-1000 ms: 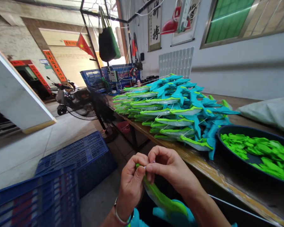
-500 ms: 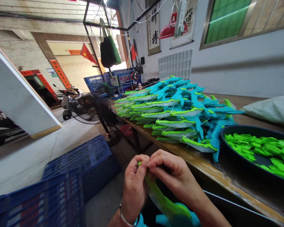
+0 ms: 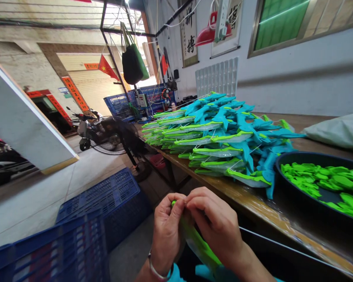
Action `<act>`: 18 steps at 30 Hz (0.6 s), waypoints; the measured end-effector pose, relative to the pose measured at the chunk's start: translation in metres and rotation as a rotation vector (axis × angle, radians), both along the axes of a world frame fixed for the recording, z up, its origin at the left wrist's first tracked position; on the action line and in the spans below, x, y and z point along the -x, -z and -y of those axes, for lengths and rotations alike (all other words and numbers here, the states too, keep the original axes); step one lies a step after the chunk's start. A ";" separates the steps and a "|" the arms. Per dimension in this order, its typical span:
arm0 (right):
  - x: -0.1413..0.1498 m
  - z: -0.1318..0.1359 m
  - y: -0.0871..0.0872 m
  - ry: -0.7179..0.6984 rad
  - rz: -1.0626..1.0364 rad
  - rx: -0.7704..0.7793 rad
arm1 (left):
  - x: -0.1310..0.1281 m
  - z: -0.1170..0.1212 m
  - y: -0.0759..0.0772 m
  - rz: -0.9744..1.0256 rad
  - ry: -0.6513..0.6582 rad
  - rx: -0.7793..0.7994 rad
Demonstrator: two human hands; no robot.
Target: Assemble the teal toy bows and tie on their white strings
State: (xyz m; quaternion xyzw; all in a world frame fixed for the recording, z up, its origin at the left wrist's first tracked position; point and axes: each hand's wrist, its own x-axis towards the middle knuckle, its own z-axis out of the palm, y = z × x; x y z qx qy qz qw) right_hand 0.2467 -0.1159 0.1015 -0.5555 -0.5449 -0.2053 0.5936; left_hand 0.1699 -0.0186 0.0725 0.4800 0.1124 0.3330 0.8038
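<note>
Wooden counter running along the right side carries a heaped pile of blue-and-green toys, with a dark basin of loose green pieces nearer on the right. Low in the middle, off the counter's near edge, another such toy slants down between the person's hands. Its green tip is pinched between thumb and fingers of the left hand; the right hand bunches its fingers right against that grip, though I can't tell what they hold. I'd judge it to be fiddly fingertip work at the tip, calling next for a steady left pinch and a fine touch from the right. Compared with half a second ago, the right hand has rolled further over, hiding more of the toy, and more of a white cord shows beyond the forearm.
</note>
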 end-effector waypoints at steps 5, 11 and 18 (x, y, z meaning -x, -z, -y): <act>0.000 -0.001 0.003 0.003 -0.123 0.048 | 0.004 -0.005 0.003 0.028 0.068 -0.091; -0.002 0.003 0.001 -0.092 -0.285 0.137 | 0.008 -0.012 0.009 0.095 0.157 -0.153; 0.001 0.000 0.002 0.054 0.015 0.078 | 0.006 -0.007 0.004 0.109 0.182 0.000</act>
